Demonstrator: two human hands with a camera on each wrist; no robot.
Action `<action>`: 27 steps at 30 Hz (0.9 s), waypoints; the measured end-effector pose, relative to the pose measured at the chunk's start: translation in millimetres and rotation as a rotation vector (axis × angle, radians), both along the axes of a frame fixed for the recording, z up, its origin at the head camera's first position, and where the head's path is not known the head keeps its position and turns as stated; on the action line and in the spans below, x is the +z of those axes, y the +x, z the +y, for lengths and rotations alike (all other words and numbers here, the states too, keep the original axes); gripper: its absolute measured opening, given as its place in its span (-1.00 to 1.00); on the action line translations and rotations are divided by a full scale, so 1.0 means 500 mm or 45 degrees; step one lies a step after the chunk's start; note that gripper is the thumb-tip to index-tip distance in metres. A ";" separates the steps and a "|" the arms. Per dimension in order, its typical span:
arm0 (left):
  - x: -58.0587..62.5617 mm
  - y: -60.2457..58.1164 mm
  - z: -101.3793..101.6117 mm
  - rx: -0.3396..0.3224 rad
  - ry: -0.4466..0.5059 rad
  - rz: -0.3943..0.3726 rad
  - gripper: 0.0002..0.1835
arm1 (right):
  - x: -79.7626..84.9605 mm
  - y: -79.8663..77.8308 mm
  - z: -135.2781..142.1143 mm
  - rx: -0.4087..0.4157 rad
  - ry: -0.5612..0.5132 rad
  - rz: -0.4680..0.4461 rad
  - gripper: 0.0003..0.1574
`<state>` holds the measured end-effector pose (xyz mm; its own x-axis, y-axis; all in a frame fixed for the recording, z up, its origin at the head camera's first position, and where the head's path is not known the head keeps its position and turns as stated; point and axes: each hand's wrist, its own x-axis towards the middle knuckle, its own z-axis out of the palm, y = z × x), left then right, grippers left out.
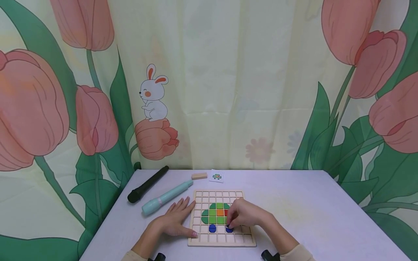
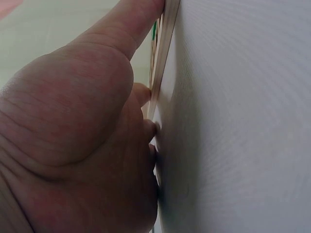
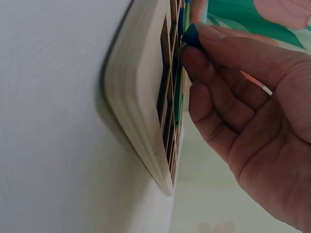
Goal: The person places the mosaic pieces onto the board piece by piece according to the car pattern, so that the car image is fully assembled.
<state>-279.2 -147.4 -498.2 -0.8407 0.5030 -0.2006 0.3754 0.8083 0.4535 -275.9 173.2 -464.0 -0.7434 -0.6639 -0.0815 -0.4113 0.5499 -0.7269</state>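
Observation:
A wooden grid board (image 1: 222, 244) lies on the white table, its cells partly filled with green, orange, red and blue tiles. Thumb and forefinger of my right hand (image 1: 245, 214) pinch a small blue tile (image 3: 191, 36) just over the board's lower right cells. Beneath those fingers, a blue shape (image 1: 229, 230) partly shows; a blue disc made of two halves (image 1: 212, 228) sits further left. With fingers spread, my left hand (image 1: 173, 221) rests at the board's left edge, its thumb touching the frame. The red tile (image 1: 226, 212) is partly hidden by my right hand.
Behind the board lie a small card (image 1: 217, 176) with a coloured grid picture and a light wooden block (image 1: 199, 176). A mint-green cylinder (image 1: 167, 197) and a black microphone (image 1: 148, 185) lie to the left. A tulip-patterned curtain (image 1: 212, 90) hangs at the table's far edge.

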 end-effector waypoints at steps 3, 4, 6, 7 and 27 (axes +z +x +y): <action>0.002 0.002 0.001 0.002 0.000 -0.007 0.31 | 0.001 0.003 -0.003 -0.012 0.018 -0.007 -0.86; 0.003 0.002 0.000 0.001 -0.001 -0.007 0.31 | 0.002 0.004 -0.004 -0.016 0.024 -0.010 -0.85; 0.004 0.002 0.001 0.000 0.001 -0.010 0.31 | 0.003 0.006 -0.006 -0.025 0.032 -0.016 -0.84; 0.004 0.002 0.001 0.000 0.002 -0.012 0.31 | 0.003 0.007 -0.006 -0.030 0.037 -0.016 -0.83; 0.004 0.001 0.002 -0.005 0.000 -0.018 0.31 | 0.004 0.011 -0.012 -0.048 0.043 -0.018 -0.82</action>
